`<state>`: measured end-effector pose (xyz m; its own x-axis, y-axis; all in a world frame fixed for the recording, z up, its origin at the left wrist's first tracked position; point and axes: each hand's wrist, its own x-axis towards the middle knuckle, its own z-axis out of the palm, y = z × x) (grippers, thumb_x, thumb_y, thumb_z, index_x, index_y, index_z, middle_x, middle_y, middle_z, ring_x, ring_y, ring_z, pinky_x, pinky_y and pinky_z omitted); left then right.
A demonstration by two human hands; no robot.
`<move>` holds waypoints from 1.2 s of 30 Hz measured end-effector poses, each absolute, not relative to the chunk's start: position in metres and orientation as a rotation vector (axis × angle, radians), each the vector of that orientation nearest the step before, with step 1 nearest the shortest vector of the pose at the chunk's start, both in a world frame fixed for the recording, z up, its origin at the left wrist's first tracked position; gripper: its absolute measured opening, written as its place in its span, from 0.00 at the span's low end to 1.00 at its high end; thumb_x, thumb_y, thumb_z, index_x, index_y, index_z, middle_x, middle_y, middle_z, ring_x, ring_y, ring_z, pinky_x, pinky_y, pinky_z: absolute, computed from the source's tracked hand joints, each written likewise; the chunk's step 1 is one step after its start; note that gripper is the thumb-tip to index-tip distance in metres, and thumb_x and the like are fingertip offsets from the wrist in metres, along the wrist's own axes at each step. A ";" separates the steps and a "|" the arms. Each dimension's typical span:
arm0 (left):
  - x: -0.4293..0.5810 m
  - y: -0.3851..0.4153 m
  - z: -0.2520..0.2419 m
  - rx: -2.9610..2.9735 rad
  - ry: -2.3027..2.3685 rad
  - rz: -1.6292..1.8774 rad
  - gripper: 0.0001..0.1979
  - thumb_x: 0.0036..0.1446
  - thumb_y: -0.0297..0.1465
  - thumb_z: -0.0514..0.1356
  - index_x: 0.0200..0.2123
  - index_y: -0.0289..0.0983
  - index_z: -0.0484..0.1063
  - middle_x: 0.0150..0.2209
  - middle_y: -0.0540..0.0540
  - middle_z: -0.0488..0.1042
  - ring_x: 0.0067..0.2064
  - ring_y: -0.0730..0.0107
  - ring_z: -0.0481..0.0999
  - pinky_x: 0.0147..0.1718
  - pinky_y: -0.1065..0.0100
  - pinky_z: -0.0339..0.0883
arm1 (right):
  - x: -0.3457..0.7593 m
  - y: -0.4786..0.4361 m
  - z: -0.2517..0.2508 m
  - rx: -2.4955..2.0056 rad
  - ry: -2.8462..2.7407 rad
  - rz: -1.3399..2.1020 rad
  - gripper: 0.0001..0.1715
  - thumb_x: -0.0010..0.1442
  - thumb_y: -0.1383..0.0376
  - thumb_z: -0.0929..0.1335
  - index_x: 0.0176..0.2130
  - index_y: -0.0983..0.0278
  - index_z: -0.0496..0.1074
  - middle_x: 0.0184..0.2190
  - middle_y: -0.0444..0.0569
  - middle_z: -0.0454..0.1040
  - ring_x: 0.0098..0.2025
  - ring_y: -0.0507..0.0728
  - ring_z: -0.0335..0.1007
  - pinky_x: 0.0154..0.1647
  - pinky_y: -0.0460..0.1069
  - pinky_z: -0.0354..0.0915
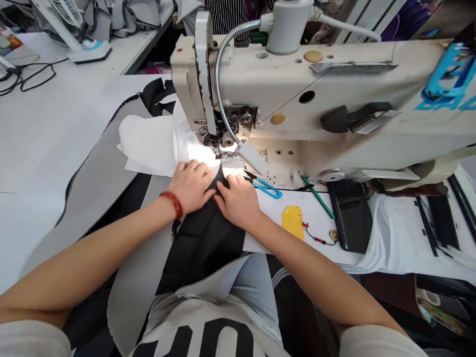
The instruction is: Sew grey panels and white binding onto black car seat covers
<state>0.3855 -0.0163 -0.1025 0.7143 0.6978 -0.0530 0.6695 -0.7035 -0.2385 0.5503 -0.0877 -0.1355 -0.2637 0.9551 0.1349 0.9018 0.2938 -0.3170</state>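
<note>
My left hand point(191, 186), with a red-brown bracelet point(173, 204) at the wrist, is closed on a white fabric piece point(150, 144), its fingers bent and its thumb toward the black fabric point(204, 248). My right hand point(240, 201) grips the edge of that black fabric with curled fingers, some tips hidden. Both thumbs almost meet just in front of the sewing machine's presser foot point(218, 152). The sewing machine point(238, 74) stands over the work, its lamp lighting the needle area. Long grey-backed material point(100, 168) spreads left and down over my lap.
Blue thread snips point(267, 188) lie right of my right hand. Beyond them are a green pencil point(318, 197), a yellow tag point(293, 222), a black phone point(350, 218) and stacked white fabric point(390, 228). A white fan point(80, 34) stands at the back left.
</note>
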 end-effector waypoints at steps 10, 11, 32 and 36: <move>0.394 -0.036 -0.112 -2.568 -1.369 0.519 0.24 0.63 0.19 0.41 0.56 0.27 0.69 0.48 0.32 0.71 0.49 0.48 0.71 0.42 0.56 0.66 | 0.541 -0.131 -0.144 -1.001 -2.722 0.291 0.42 0.58 0.51 0.73 0.62 0.73 0.66 0.65 0.65 0.62 0.68 0.69 0.55 0.69 0.64 0.52; 0.399 -0.033 -0.108 -2.585 -1.335 0.556 0.24 0.64 0.19 0.40 0.52 0.28 0.72 0.48 0.33 0.71 0.49 0.49 0.72 0.41 0.57 0.66 | 0.539 -0.130 -0.145 -1.008 -2.722 0.268 0.41 0.59 0.51 0.72 0.61 0.73 0.66 0.65 0.65 0.63 0.68 0.70 0.56 0.68 0.64 0.53; 0.424 0.026 -0.071 -2.658 -1.336 0.986 0.24 0.55 0.25 0.54 0.54 0.43 0.74 0.58 0.44 0.71 0.53 0.54 0.74 0.48 0.62 0.67 | 0.507 -0.109 -0.160 -1.198 -2.566 0.089 0.35 0.65 0.48 0.65 0.60 0.70 0.70 0.63 0.64 0.66 0.65 0.72 0.61 0.62 0.66 0.60; 0.423 0.024 -0.077 -2.619 -1.330 0.929 0.22 0.58 0.27 0.53 0.53 0.42 0.75 0.53 0.40 0.72 0.51 0.54 0.75 0.46 0.62 0.68 | 0.499 -0.098 -0.158 -1.269 -2.529 0.147 0.34 0.65 0.48 0.65 0.59 0.70 0.70 0.63 0.64 0.64 0.65 0.72 0.61 0.63 0.67 0.60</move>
<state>0.4231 0.0242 -0.0768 0.4457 0.7516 -0.4862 0.7151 -0.6257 -0.3118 0.4992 -0.0976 -0.1581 -0.5610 0.7966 0.2253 0.7650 0.6028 -0.2266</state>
